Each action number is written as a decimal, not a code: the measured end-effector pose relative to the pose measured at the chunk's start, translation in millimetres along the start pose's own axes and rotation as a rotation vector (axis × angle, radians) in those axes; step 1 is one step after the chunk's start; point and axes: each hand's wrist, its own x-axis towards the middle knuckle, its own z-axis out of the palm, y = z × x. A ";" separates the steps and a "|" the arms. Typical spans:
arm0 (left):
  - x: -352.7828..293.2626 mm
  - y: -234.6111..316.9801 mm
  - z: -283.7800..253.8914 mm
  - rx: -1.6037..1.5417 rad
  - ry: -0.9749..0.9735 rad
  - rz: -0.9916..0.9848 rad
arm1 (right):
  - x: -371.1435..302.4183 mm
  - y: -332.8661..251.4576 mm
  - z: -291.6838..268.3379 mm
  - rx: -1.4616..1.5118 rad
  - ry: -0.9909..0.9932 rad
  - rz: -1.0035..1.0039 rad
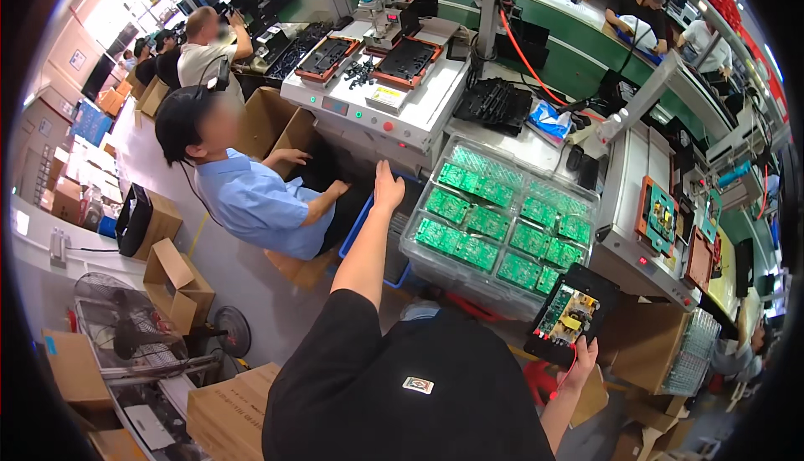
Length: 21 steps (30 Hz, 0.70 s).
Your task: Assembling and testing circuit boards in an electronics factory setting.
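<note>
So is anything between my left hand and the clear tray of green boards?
Nothing visible. The left hand is raised beside the near-left corner of the tray, with only open space between them. The right hand holds a black fixture, off to the side.

Open room is left above the clear tray (435, 264) of green boards (494, 226), hemmed by the far white machine (394, 113) and a seated person (251, 197) at left.

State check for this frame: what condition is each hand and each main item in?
left hand: open, resting on the blue bin's edge
right hand: gripping the black tray
black tray: held tilted, one circuit board inside
clear tray: filled with green boards
blue bin: standing beside the clear tray
</note>
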 end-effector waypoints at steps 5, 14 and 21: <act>29.4 37.9 -8.2 -0.017 0.071 0.015 | -12.1 -17.9 19.7 0.043 -0.009 -0.003; 75.4 11.7 -25.3 0.088 0.133 0.106 | -35.5 -17.9 37.6 -0.012 0.030 0.022; 64.0 31.6 -24.5 0.012 0.116 0.136 | -13.8 -24.4 42.1 -0.024 0.009 0.018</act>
